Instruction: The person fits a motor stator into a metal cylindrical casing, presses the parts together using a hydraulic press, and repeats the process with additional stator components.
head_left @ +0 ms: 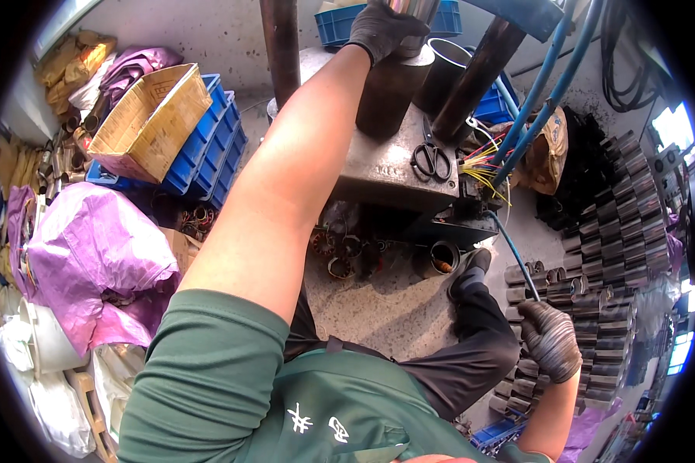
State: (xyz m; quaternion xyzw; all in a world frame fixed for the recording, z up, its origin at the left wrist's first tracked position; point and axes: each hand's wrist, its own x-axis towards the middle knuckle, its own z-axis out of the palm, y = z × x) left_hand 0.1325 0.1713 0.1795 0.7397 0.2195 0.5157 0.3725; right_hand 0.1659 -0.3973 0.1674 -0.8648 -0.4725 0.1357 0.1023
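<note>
My left hand (pixel 380 32), in a dark glove, reaches out at the top middle. Its fingers are closed round a shiny metal cylinder (pixel 415 8), which the picture's upper edge cuts off. Under it stands a thick dark metal block (pixel 394 92) on the machine's bed (pixel 394 158). To the right, my right hand (pixel 550 339) wears a grey-striped glove and is wrapped round the end of a lever (pixel 513 251), a thin bluish rod running up to the machine. Black-handled scissors (pixel 432 160) lie on the bed, beside a bundle of coloured wires (pixel 483 168).
Dark steel posts (pixel 282 50) rise from the machine, with blue hoses (pixel 544 85) at its right. Rows of metal sleeves (pixel 602 231) are stacked on the right. A cardboard box (pixel 154 123) sits on blue crates (pixel 216 147) at left, near a purple sack (pixel 100 255).
</note>
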